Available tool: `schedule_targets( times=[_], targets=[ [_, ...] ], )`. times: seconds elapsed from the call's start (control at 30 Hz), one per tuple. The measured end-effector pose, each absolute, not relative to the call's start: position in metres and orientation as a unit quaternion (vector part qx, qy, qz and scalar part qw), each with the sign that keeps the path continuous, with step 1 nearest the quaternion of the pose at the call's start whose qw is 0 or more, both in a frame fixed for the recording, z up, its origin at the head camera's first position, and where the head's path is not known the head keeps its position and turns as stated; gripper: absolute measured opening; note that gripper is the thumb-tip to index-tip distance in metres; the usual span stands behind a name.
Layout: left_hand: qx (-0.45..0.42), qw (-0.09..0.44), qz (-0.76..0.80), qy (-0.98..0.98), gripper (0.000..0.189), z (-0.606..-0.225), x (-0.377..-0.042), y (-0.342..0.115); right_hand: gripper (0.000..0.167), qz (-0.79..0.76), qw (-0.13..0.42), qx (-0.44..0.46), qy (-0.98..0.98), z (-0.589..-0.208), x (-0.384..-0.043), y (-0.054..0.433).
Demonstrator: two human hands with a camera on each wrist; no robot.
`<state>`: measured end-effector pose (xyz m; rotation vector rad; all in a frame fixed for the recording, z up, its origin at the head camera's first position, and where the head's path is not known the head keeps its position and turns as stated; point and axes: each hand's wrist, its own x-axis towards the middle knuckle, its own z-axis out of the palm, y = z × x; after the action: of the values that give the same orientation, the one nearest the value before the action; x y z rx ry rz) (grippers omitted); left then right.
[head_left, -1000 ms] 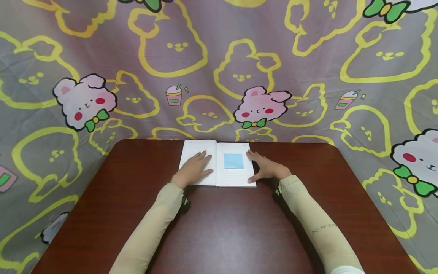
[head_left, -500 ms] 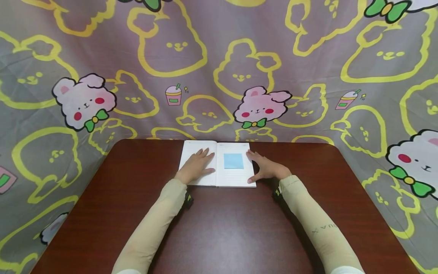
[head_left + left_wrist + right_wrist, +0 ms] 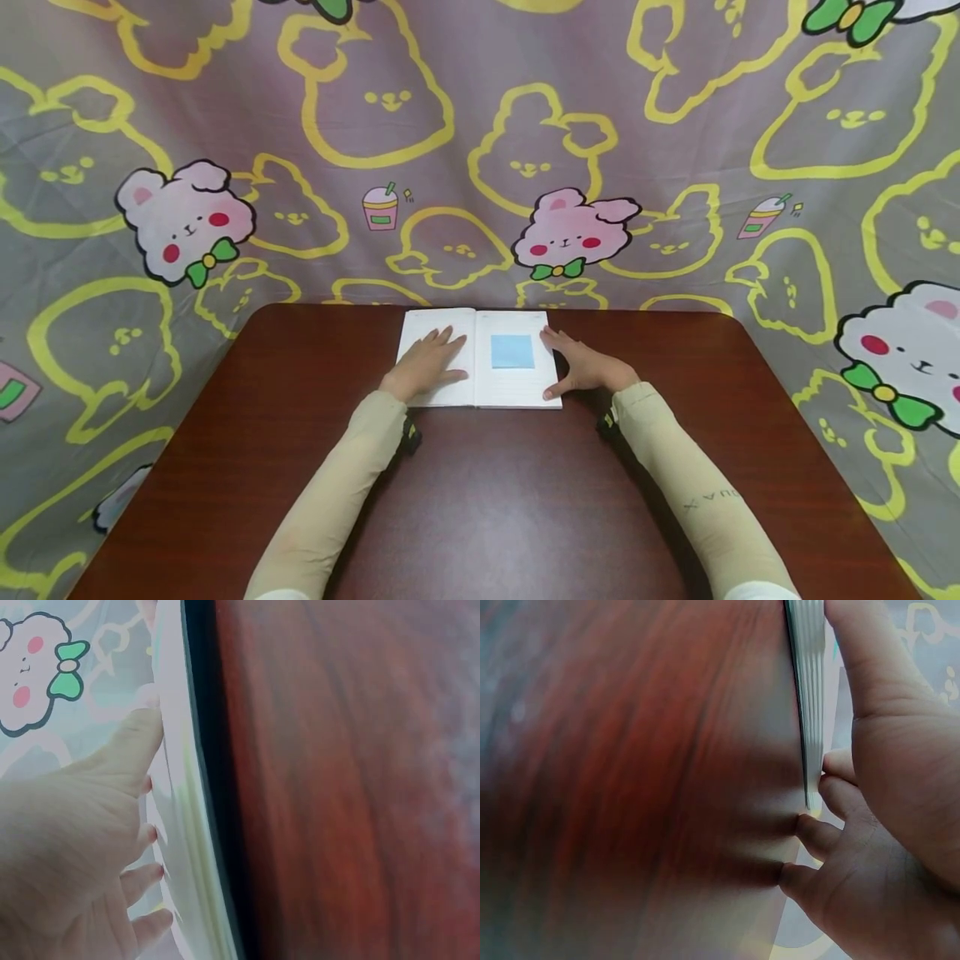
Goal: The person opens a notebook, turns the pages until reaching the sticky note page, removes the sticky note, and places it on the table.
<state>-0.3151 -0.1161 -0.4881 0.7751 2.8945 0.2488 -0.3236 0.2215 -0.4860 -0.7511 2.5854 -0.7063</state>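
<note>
An open book (image 3: 517,392) with white pages lies on the table, a light blue square sticky note (image 3: 512,352) on its right-hand page. My left hand (image 3: 427,365) rests on the left-hand page, fingers extended and thumb pointing toward the spine. In the left wrist view its fingertips touch the page along the book's edge (image 3: 196,847). At the book's right edge is my right hand (image 3: 588,367), thumb near the lower corner and fingers spread farther up the side. The right wrist view shows its lower fingertips (image 3: 790,876) down at the tabletop beside the pages (image 3: 810,697).
The dark reddish-brown table (image 3: 480,500) extends in front of the book and to both sides. Behind it hangs a grey curtain (image 3: 450,108) with yellow outlines and cartoon bunnies. Both forearms wear beige sleeves (image 3: 330,496), with a black wrist camera (image 3: 607,423) under the right wrist.
My left hand slides slightly right over the left-hand page, then a little back left. The right hand and the sticky note stay where they were.
</note>
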Motion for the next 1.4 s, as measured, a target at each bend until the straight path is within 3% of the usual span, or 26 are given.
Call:
schedule_targets(
  times=[1.4],
  targets=[
    [0.228,0.155,0.151,0.949,0.073,-0.488,-0.308,-0.124,0.120,-0.225,0.185,-0.274,0.917,-0.477,-0.322,0.220]
  ],
)
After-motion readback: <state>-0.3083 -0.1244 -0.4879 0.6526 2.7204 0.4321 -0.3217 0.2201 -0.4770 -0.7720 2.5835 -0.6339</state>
